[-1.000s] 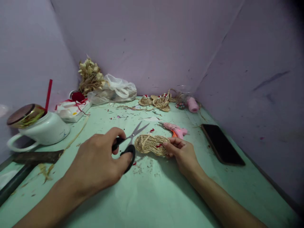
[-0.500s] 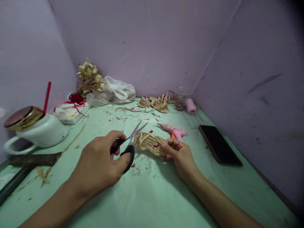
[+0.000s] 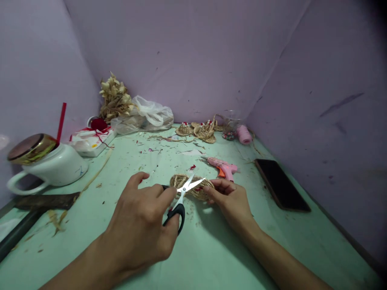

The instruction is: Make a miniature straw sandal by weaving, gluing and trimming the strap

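My left hand [image 3: 148,219] grips a pair of scissors [image 3: 184,190] by their black handles, thumb through the near loop. Their silver blades are spread and lie across the front of a coiled piece of braided straw [image 3: 177,181]. My right hand [image 3: 231,201] pinches the right end of that straw piece between thumb and fingers, holding it above the green tabletop [image 3: 193,257]. A bit of red shows on the straw close to my right thumb. Whether the blades touch the straw I cannot tell.
A pink glue gun [image 3: 222,166] lies just behind my right hand, a phone [image 3: 282,185] to its right. At left are a white mug [image 3: 59,167] and a hammer [image 3: 45,201]. Small straw hats [image 3: 204,131], a pink thread spool [image 3: 244,135] and a plastic bag [image 3: 151,114] line the back.
My left hand has carried the scissors rightward and closer, bringing the blades from the straw piece's left end to over its middle. Its index finger has lifted. The right hand stays nearly in place.
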A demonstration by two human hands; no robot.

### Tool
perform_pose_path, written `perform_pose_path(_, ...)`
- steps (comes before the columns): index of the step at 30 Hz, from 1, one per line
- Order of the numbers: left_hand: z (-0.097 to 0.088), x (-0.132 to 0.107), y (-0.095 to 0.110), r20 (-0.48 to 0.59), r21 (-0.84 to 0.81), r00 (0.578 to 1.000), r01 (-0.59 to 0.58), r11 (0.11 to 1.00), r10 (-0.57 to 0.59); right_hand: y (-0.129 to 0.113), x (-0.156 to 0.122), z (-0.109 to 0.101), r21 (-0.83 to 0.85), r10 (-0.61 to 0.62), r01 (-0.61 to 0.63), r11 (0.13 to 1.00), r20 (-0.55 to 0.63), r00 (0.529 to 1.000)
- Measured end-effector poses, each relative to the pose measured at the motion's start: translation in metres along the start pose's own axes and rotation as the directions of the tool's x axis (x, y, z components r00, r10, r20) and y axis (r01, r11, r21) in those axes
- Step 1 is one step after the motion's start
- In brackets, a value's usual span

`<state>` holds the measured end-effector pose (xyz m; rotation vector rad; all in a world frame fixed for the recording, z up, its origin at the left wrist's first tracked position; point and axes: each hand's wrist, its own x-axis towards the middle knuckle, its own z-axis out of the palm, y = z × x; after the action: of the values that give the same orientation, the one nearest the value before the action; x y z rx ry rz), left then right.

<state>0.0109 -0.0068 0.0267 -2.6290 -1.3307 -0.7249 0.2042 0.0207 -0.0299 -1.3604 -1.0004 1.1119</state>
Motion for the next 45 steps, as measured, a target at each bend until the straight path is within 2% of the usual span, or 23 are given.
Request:
perform_pose_path(15, 0.001, -0.001, 0.002, 0.011, -0.013, 1.0, 0.001, 1.0, 0.0, 0.002, -0.003, -0.001, -0.15, -0.101, 0.105, 0.983, 0.037, 0.994)
perform_pose_path(21, -0.006, 0.002, 0.001, 0.103, 0.008, 0.995, -0.006, 1.0, 0.005, 0.003, -0.006, -0.002, -0.226, -0.185, 0.194, 0.955, 0.058, 0.981)
perform_pose_path(24, -0.01, 0.001, 0.0, 0.097, 0.023, 0.995, -0.015, 1.0, 0.013, 0.001, -0.012, -0.004, -0.341, -0.356, 0.374, 0.863, 0.118, 0.927)
perform_pose_path(28, -0.007, -0.002, 0.005, 0.034, 0.048, 0.999, 0.03, 0.998, -0.032, -0.001, -0.022, -0.004, -0.453, -0.565, 0.605, 0.655, 0.239, 0.79)
perform_pose_path(30, -0.002, -0.004, 0.01, 0.01, 0.05, 0.999, 0.047, 0.998, -0.047, 0.0, -0.026, -0.002, -0.471, -0.608, 0.65, 0.596, 0.264, 0.749)
perform_pose_path(37, 0.007, -0.007, 0.022, -0.084, 0.084, 0.994, 0.08, 0.993, -0.072, 0.002, -0.031, 0.0, -0.515, -0.664, 0.737, 0.438, 0.367, 0.651)
perform_pose_path(39, 0.009, -0.006, 0.022, -0.075, 0.084, 0.994, 0.086, 0.993, -0.079, 0.002, -0.032, 0.0, -0.515, -0.654, 0.731, 0.447, 0.37, 0.66)
perform_pose_path(40, 0.009, -0.006, 0.022, -0.064, 0.088, 0.995, 0.079, 0.993, -0.074, 0.001, -0.031, 0.0, -0.507, -0.642, 0.717, 0.479, 0.355, 0.68)
perform_pose_path(42, 0.012, -0.005, 0.021, -0.05, 0.105, 0.998, 0.038, 0.994, -0.033, 0.001, -0.03, 0.001, -0.48, -0.595, 0.646, 0.593, 0.28, 0.754)
perform_pose_path(45, 0.015, -0.004, 0.022, -0.064, 0.146, 0.997, -0.032, 0.989, 0.042, 0.001, -0.025, 0.001, -0.397, -0.455, 0.48, 0.782, 0.162, 0.876)
